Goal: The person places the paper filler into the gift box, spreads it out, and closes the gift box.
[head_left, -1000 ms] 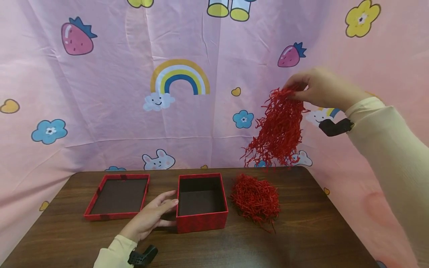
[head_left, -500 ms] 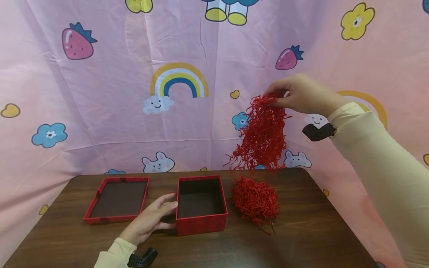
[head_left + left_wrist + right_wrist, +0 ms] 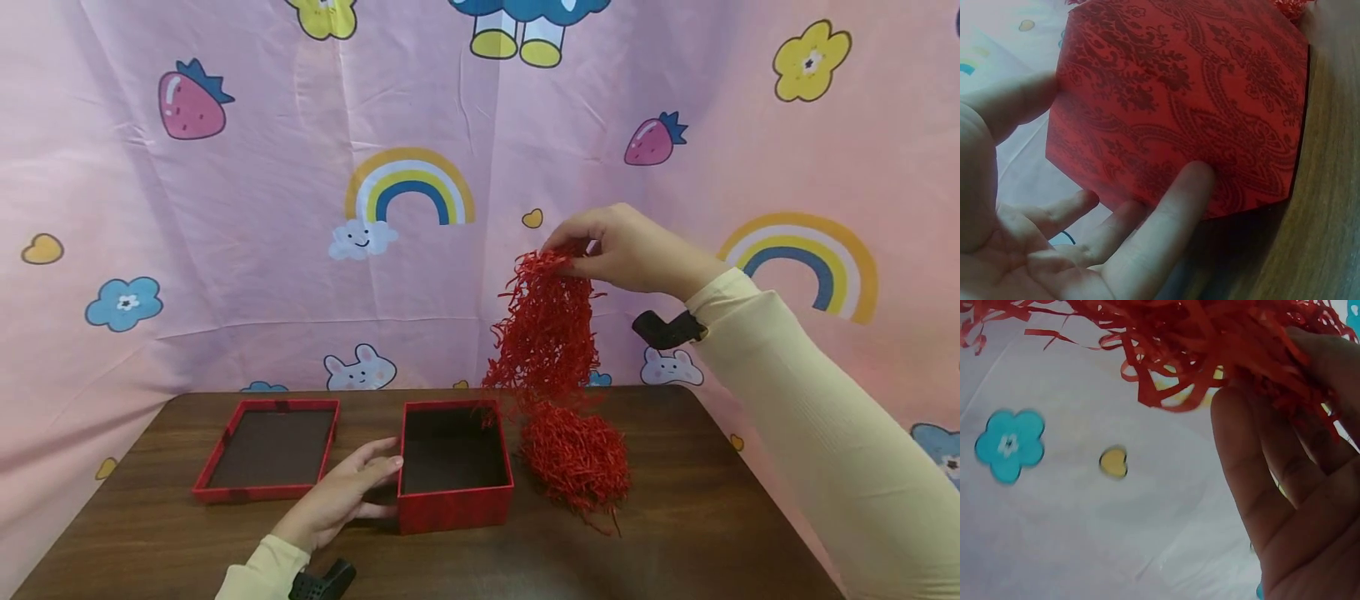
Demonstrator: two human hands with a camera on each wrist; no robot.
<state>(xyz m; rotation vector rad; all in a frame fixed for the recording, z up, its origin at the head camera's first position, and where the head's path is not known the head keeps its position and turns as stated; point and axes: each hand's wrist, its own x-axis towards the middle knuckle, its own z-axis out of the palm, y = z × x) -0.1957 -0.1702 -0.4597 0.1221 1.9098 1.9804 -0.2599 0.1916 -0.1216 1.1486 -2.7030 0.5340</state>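
My right hand [image 3: 626,252] pinches a clump of red shredded paper [image 3: 543,333] by its top. The strands hang down loosely, their lower left ends overlapping the box's back right corner in the head view. In the right wrist view, thumb and fingertips meet at the paper strips [image 3: 1210,337]. A red patterned box [image 3: 453,510] with a dark inside stands lidless on the table. At its left side is my left hand [image 3: 341,492], fingers spread and fairly straight, fingertips resting on the wall [image 3: 1172,106] seen in the left wrist view.
A second heap of red shredded paper [image 3: 577,462] lies right of the box, below the hanging clump. The red box lid [image 3: 251,493] lies inside up to the left. Behind the brown wooden table [image 3: 585,567] hangs a printed pink-purple cloth [image 3: 420,92].
My right hand has moved left and down with the clump, from right of the heap to near the box's back right corner. The left hand keeps its place at the box.
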